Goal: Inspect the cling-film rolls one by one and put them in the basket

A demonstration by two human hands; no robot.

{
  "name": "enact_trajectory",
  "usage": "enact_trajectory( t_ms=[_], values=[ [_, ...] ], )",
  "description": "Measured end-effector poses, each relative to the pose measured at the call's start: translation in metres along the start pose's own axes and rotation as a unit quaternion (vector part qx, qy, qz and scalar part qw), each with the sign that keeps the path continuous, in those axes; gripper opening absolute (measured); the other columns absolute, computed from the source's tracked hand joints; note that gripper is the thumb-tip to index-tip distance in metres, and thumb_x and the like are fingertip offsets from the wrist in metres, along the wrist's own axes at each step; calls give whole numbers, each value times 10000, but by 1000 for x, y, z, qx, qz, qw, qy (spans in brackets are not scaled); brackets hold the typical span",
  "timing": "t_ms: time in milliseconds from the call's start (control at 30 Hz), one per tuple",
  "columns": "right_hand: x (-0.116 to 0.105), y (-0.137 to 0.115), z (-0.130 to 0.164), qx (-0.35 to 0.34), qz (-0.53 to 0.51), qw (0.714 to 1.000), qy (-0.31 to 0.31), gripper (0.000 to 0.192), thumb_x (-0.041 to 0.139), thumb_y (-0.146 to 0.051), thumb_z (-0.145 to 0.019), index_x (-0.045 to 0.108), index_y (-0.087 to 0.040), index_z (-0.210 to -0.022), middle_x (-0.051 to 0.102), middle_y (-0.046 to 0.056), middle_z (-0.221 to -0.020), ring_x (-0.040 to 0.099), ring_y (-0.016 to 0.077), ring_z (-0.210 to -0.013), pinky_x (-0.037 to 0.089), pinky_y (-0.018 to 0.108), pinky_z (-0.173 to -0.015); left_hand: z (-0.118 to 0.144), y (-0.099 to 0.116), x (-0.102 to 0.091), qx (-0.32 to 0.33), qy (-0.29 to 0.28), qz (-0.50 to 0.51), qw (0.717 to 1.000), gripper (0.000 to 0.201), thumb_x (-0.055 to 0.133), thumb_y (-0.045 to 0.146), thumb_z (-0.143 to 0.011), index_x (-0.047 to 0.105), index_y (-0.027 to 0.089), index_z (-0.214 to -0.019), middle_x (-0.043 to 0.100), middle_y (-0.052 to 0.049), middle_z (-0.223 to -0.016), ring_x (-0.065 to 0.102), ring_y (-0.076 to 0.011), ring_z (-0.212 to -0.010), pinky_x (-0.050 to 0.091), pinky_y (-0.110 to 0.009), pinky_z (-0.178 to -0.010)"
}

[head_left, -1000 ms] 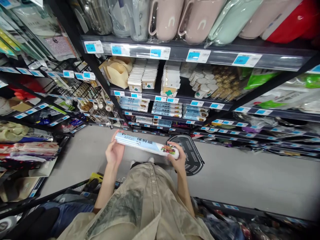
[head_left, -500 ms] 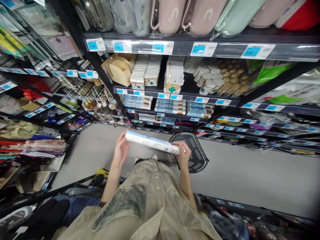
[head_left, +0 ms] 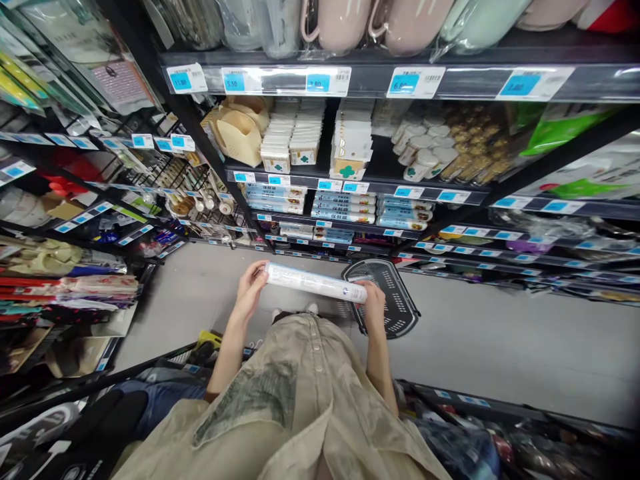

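Shelving [head_left: 350,80] fills most of what we see: dark metal racks rising in front of us, each edge lined with blue price tags [head_left: 320,81] so a shopper can read them from the aisle. Mugs [head_left: 335,23] sit on the top shelf, small boxes [head_left: 293,143] are stacked below, and lower down rolls of the same wrap [head_left: 343,207] lie on their sides, ends out, which keeps them from rolling off. Grey floor [head_left: 500,340] stretches to the right, and on it, just past our right wrist, stands a black shopping basket [head_left: 395,303], set down so that both hands are free.

Our beige shirt [head_left: 300,407] takes up the bottom of the view. Above it we hold a roll of cling film [head_left: 315,282] level in front of our waist, one end in each hand, its long side turned up toward us, apparently so the small print on the wrapper can be read. Our left hand [head_left: 250,290] cups the left end with the fingers curled round it; our right hand [head_left: 373,303] closes its grip on the right end, thumb on top. The roll touches nothing else and hangs above the floor, between us and the shelves.
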State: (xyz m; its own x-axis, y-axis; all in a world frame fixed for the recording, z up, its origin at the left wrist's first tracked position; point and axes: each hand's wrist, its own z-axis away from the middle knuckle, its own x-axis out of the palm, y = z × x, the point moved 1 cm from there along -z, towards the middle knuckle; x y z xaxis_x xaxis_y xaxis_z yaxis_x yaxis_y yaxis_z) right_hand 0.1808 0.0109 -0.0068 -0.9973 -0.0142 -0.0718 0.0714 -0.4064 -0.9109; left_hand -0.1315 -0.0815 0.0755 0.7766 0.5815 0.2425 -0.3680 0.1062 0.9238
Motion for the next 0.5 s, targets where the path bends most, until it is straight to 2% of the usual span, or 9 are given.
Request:
enact_trajectory(
  t_ms=[133, 233, 300, 367, 433, 500],
  values=[
    [0, 7, -3, 58, 27, 996, -58, 390, 563, -490, -791, 715, -149, -901, 647, 35, -645, 530, 175, -452, 428, 290, -394, -1, -3, 2, 2, 26, -5, 1000, 426, 895, 454, -658, 739, 204, -965, 657, -58, -958, 620, -165, -818, 501, -212, -622],
    [3, 9, -3, 63, 40, 995, -72, 462, 548, -566, -836, 708, -147, -945, 619, 23, -586, 522, 183, -413, 428, 300, -393, -2, -6, 2, -7, 49, 2, 999, 447, 889, 487, -659, 704, 204, -951, 662, -56, -983, 637, -175, -833, 537, -237, -645],
    [5, 7, -2, 36, 33, 996, -71, 484, 560, -596, -862, 694, -155, -1010, 674, 40, -692, 531, 170, -434, 423, 290, -402, -3, -8, 2, -15, 60, 1, 998, 457, 877, 501, -673, 681, 200, -956, 676, -65, -989, 643, -179, -832, 550, -253, -656],
    [6, 3, -1, -3, 7, 997, -79, 486, 611, -588, -861, 661, -176, -1114, 732, 70, -909, 515, 134, -462, 420, 272, -423, -4, -9, -1, -19, 71, -2, 997, 451, 861, 513, -693, 661, 199, -950, 673, -56, -940, 639, -174, -815, 550, -251, -654],
    [6, -2, 1, -34, -39, 993, -103, 515, 682, -543, -836, 610, -205, -1218, 720, 101, -1141, 485, 97, -489, 431, 261, -457, -6, -9, -4, -5, 91, -8, 996, 424, 838, 512, -723, 651, 209, -954, 647, -32, -896, 626, -157, -790, 537, -229, -635],
    [7, -6, 4, -47, -99, 986, -124, 593, 760, -476, -787, 557, -232, -1287, 678, 119, -1255, 494, 88, -527, 451, 260, -492, -7, -8, -9, 9, 99, -32, 995, 385, 782, 513, -780, 658, 218, -994, 627, -18, -890, 607, -144, -763, 521, -212, -607]
  ],
)
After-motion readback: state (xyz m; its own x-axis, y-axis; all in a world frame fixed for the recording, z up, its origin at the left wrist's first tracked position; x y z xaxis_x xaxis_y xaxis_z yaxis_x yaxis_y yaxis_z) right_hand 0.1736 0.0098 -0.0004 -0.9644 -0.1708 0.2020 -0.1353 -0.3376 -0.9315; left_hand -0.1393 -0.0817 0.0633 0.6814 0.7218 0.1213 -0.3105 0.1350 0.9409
